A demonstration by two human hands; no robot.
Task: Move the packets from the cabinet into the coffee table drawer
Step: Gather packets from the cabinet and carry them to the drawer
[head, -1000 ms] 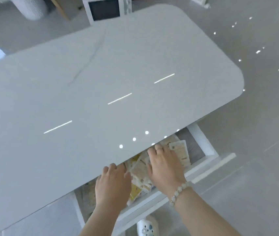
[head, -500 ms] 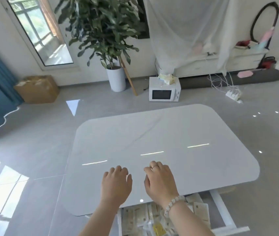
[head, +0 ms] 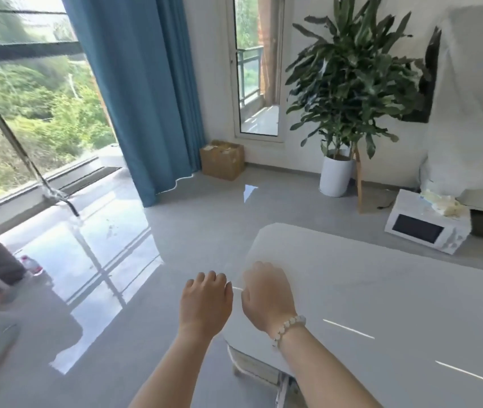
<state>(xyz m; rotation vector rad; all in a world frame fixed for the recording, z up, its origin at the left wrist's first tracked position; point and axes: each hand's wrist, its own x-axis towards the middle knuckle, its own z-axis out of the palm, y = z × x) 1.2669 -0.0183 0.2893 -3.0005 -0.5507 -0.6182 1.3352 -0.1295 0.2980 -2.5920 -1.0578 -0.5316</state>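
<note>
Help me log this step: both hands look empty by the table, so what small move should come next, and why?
Probably head for the cabinet to fetch more packets. The left hand and right hand are loosely curled and hold nothing, near the corner of the coffee table. Neither packets nor cabinet show in this view, so a fresh pickup seems due.

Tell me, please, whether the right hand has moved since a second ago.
Yes. The right hand has come up from beneath the edge of the coffee table and now hovers above its top, near a corner, holding nothing.
</note>
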